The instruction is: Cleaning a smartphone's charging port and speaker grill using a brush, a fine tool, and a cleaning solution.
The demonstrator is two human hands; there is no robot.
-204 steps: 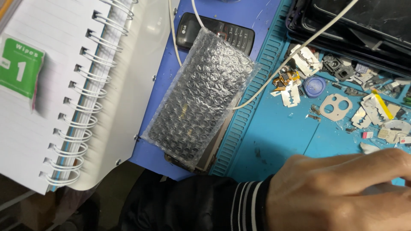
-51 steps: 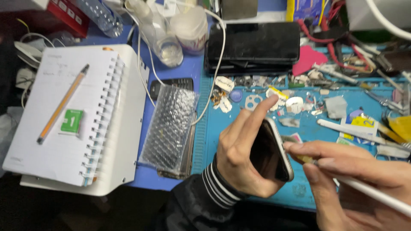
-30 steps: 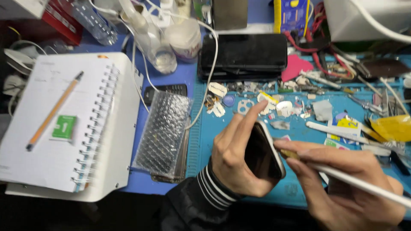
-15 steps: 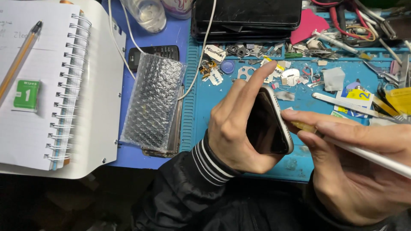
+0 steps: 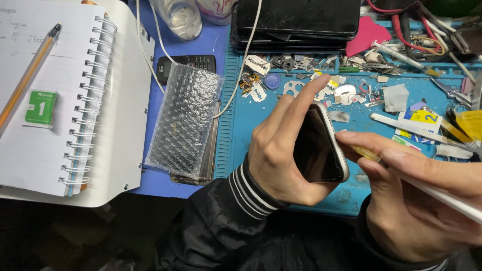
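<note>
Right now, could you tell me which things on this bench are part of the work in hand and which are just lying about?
In use:
- smartphone, gripped in the left hand
- thin tool in the right hand, tip at the phone's edge

Lying about:
- spiral notebook with pen
- bubble-wrapped item
- small keypad phone
- loose parts

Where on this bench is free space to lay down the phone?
Bare teal mat lies between the bubble-wrap packet and the left hand. The strip below the black tablet is crowded with small metal scraps.
</note>
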